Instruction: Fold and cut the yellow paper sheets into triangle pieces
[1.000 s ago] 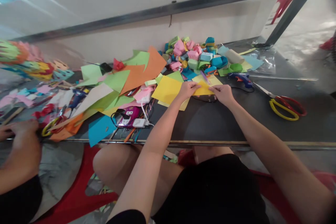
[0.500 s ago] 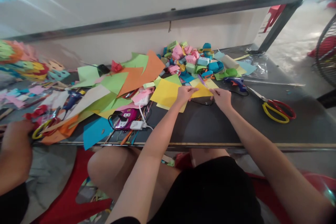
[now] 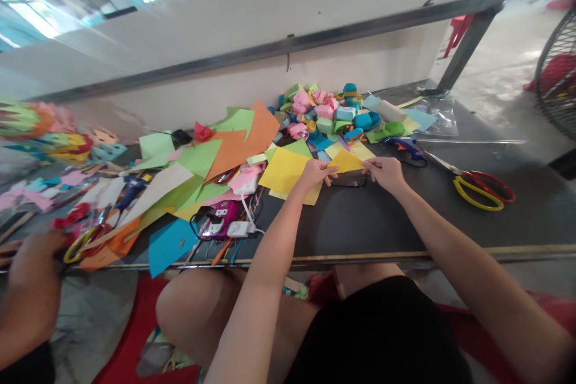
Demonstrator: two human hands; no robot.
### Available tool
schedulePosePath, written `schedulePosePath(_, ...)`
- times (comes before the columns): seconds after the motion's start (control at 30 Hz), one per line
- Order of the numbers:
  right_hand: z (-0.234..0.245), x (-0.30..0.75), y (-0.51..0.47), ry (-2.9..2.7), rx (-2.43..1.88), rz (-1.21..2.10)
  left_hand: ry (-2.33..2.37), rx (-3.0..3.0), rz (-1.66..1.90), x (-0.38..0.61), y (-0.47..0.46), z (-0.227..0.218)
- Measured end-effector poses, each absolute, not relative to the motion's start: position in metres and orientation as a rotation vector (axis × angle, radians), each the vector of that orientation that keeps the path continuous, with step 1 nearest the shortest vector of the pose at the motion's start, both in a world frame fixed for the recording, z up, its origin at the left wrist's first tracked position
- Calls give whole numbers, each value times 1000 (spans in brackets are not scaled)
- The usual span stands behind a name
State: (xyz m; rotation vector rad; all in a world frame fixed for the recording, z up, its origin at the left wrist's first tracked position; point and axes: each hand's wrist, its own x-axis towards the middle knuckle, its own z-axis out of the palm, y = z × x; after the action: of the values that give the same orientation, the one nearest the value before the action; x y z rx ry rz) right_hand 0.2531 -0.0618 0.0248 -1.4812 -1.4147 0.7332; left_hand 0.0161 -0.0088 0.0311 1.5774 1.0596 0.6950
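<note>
Between my hands a small piece of yellow paper (image 3: 346,162) is held just above the table. My left hand (image 3: 316,173) pinches its left corner, and my right hand (image 3: 383,173) pinches the right corner. Left of it, partly behind my left wrist, lies a larger sheet of yellow paper (image 3: 281,169) on a paler sheet. Scissors (image 3: 479,186) with one red and one yellow handle rest to the right of my right hand. Just beyond that hand is a blue glue gun (image 3: 407,145).
A heap of small folded paper pieces (image 3: 324,111) stands at the back. Coloured sheets (image 3: 234,153) and a purple power strip (image 3: 220,219) with cables lie on the left. A co-worker's arm (image 3: 33,288) reaches in at far left. A fan (image 3: 560,78) stands at the right.
My view has shifted slightly, so the table sits lower in the picture. The small yellow paper now shows a pointed, triangle-like outline between my hands. Both hands still hold it.
</note>
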Motion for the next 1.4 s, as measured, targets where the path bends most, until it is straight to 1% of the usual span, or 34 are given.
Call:
schedulePosePath(0.13, 26, 254, -63, -1390, -1508, 708, 1084, 1566, 794, 16, -8, 30)
schedulePosePath(0.33, 26, 263, -61, -1304, -1480, 681, 808, 1554, 545, 4, -9, 40)
schedulePosePath(0.53, 31, 263, -61, -1372, -1512, 561, 994, 1539, 630, 10, -11, 42)
schedulePosePath(0.67, 29, 266, -58, -1413, -1524, 509, 1018, 1505, 639, 12, -10, 38)
schedulePosePath(0.9, 27, 269, -57, -1406, -1492, 546, 1050, 1519, 743, 9, -12, 41)
schedulePosePath(1.03, 30, 277, -54, -1302, -1453, 574, 1088, 1482, 893, 11, -11, 37)
schedulePosePath(1.13, 35, 296, -54, -1215, -1321, 778, 1175, 1500, 965, 8, -8, 33)
schedulePosePath(1.2, 38, 308, -56, -1415, -1318, 979, 1237, 1499, 960, 6, -5, 31)
schedulePosePath(1.23, 39, 311, -58, -1567, -1387, 1002, 1264, 1489, 964, 5, -4, 31)
schedulePosePath(1.3, 41, 315, -60, -1810, -1578, 881, 1308, 1459, 986, 4, -2, 28)
schedulePosePath(1.4, 41, 311, -62, -1920, -1733, 640, 1339, 1450, 1043, 4, -1, 24)
